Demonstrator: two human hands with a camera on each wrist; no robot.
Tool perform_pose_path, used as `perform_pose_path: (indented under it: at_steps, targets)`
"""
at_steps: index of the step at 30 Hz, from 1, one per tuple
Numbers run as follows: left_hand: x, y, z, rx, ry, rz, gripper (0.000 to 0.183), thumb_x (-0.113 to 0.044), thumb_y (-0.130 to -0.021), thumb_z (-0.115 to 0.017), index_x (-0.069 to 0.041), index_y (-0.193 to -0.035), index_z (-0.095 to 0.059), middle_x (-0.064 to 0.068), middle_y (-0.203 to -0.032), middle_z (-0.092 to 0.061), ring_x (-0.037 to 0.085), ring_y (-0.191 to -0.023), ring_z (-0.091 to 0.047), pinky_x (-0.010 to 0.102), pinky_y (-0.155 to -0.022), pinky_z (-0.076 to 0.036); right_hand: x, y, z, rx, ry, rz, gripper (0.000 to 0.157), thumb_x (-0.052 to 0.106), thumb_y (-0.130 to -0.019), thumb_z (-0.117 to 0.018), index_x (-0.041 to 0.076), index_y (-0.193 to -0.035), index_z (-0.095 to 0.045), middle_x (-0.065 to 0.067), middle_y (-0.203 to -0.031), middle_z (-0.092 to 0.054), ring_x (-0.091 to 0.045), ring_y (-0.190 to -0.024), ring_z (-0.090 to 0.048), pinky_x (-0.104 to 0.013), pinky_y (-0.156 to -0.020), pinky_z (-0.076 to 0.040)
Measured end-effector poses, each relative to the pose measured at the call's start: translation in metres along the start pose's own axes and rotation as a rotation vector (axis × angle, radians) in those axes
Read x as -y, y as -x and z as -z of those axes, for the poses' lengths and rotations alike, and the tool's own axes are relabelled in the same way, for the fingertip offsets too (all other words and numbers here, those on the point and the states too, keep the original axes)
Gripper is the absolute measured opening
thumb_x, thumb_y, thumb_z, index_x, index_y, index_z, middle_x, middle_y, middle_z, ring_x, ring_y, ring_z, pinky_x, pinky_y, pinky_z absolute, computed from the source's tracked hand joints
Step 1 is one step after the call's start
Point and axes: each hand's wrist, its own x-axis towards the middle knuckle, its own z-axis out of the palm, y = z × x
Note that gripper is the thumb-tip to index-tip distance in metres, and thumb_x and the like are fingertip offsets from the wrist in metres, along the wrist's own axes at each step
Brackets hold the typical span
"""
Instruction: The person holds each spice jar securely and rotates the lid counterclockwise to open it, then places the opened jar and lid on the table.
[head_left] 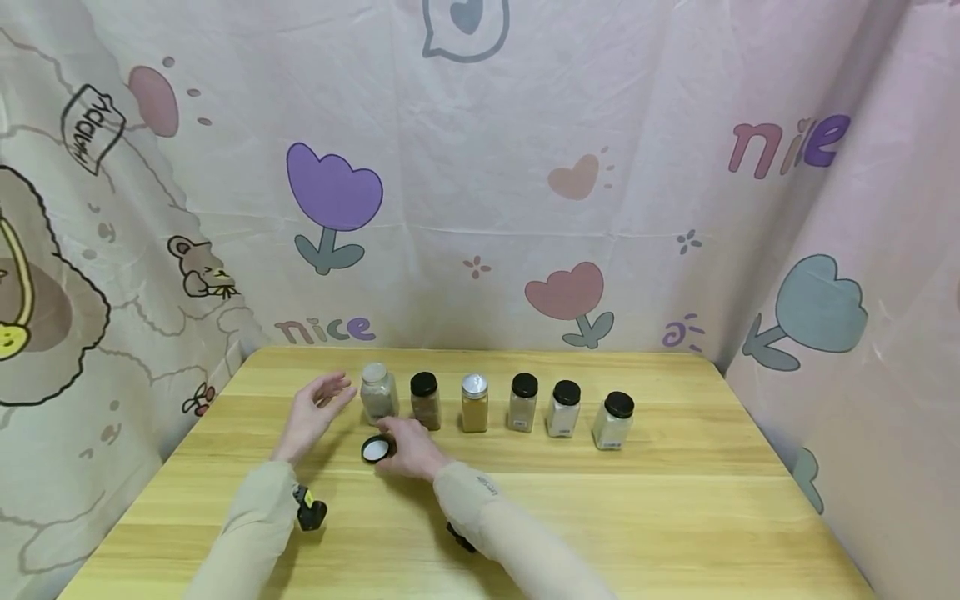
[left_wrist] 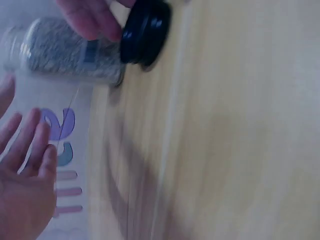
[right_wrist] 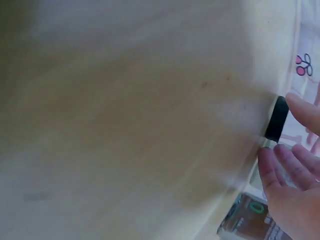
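Observation:
A glass jar of grey, grainy contents [head_left: 379, 398] stands lidless at the left end of a row. My left hand [head_left: 315, 412] is just left of this jar, its fingers loosely extended and holding nothing. In front of the jar, a black jar lid [head_left: 376, 450] lies with its white liner facing up. My right hand [head_left: 412, 448] is at the lid's right side, thumb near one edge and fingertips near the opposite edge, not curled round it. In the right wrist view the lid [right_wrist: 277, 120] shows between thumb and fingers.
To the right stand a black-lidded brown jar [head_left: 426, 404], a silver-topped yellow jar [head_left: 474, 407] and several black-lidded pale jars, including the far-right one [head_left: 613, 423]. A printed curtain [head_left: 465, 250] hangs behind the wooden table [head_left: 675, 517].

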Motion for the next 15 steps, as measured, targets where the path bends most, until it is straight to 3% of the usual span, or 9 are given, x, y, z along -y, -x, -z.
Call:
perform_pose_path:
  at_steps: [2, 4, 9, 15]
  targets:
    - [-0.002, 0.002, -0.005, -0.084, -0.005, 0.004, 0.048, -0.025, -0.101, -0.062, 0.004, -0.138, -0.053, 0.024, -0.123, -0.064, 0.005, -0.1, -0.06, 0.013, -0.097, -0.051, -0.002, 0.006, 0.004, 0.013, -0.014, -0.002, 0.065, 0.016, -0.08, -0.086, 0.007, -0.137, -0.058, -0.008, -0.134, -0.067, -0.02, -0.121, -0.064, -0.024, -0.101, -0.054]
    - [-0.004, 0.004, -0.01, -0.171, -0.008, 0.0, 0.042, -0.023, -0.101, -0.062, 0.004, -0.133, -0.057, 0.019, -0.111, -0.065, -0.005, -0.087, -0.054, 0.002, -0.081, -0.046, -0.005, 0.011, 0.007, 0.028, -0.042, -0.013, 0.064, 0.016, -0.081, -0.085, 0.007, -0.138, -0.057, -0.009, -0.136, -0.065, -0.022, -0.121, -0.064, -0.025, -0.101, -0.055]
    - [-0.011, 0.013, -0.02, -0.317, -0.041, -0.034, 0.029, -0.017, -0.099, -0.063, 0.003, -0.12, -0.063, 0.009, -0.094, -0.064, -0.004, -0.076, -0.05, 0.002, -0.069, -0.043, -0.012, 0.027, 0.019, 0.068, -0.139, -0.028, 0.063, 0.016, -0.083, -0.083, 0.007, -0.139, -0.056, -0.013, -0.135, -0.065, -0.026, -0.117, -0.067, -0.027, -0.098, -0.058]
    - [-0.023, 0.023, -0.031, -0.297, -0.104, -0.031, 0.021, -0.021, -0.098, -0.064, -0.002, -0.106, -0.068, 0.009, -0.085, -0.065, 0.001, -0.07, -0.052, 0.009, -0.063, -0.044, -0.024, 0.049, 0.035, 0.091, -0.257, -0.021, 0.061, 0.018, -0.086, -0.079, 0.005, -0.14, -0.054, -0.015, -0.137, -0.063, -0.029, -0.119, -0.065, -0.034, -0.102, -0.057]
